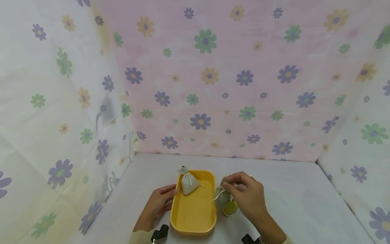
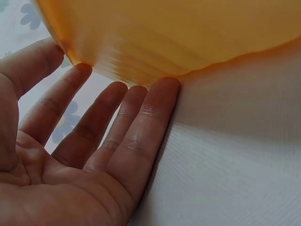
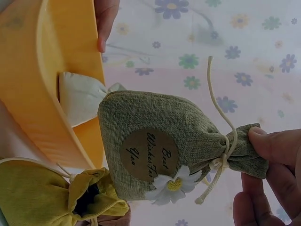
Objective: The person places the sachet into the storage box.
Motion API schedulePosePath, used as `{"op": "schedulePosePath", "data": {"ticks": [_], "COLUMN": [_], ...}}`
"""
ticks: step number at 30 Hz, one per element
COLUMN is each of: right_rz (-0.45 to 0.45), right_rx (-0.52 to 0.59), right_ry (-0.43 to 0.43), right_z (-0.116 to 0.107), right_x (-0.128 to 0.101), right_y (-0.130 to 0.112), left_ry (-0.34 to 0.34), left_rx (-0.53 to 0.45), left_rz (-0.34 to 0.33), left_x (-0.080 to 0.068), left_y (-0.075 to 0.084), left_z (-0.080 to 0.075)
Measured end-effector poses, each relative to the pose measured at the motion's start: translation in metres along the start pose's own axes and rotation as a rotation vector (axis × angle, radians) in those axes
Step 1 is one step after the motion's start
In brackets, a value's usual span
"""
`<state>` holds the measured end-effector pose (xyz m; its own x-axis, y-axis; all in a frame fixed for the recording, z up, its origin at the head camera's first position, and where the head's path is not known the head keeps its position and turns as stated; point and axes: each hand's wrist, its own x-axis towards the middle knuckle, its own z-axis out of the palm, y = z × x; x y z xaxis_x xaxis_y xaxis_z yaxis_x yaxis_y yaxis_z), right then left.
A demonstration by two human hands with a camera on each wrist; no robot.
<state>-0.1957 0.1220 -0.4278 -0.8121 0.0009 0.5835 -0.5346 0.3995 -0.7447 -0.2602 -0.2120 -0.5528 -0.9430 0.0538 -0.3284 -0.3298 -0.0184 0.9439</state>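
right hand (image 1: 248,195): pinches grey-green linen drawstring pouch (image 3: 169,143) by its neck, just right of yellow plastic tray (image 1: 195,217) | left hand (image 1: 158,203): flat, fingers against tray's side | tip: lift pouch clear of rim, brace tray

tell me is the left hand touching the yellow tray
Touching. The left wrist view shows the left hand with straight fingertips pressed against the yellow tray wall.
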Motion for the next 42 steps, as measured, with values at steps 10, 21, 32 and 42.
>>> {"op": "schedulePosePath", "data": {"ticks": [10, 21, 32, 42], "right_rz": [0.017, 0.030, 0.000, -0.051], "right_rx": [-0.007, 0.041, 0.056, 0.105], "right_ry": [-0.011, -0.051, -0.070, -0.111], "right_z": [0.007, 0.017, 0.031, 0.046], "right_x": [0.011, 0.022, 0.032, 0.037], "right_y": [0.004, 0.005, 0.012, 0.026], "left_ry": [0.065, 0.080, 0.119, 0.097], "left_rx": [0.163, 0.453, 0.583, 0.596], "left_rz": [0.133, 0.253, 0.301, 0.288], "left_x": [-0.007, -0.020, -0.018, -0.019], "left_y": [0.006, 0.017, 0.012, 0.013], "left_z": [0.009, 0.017, 0.021, 0.021]}}
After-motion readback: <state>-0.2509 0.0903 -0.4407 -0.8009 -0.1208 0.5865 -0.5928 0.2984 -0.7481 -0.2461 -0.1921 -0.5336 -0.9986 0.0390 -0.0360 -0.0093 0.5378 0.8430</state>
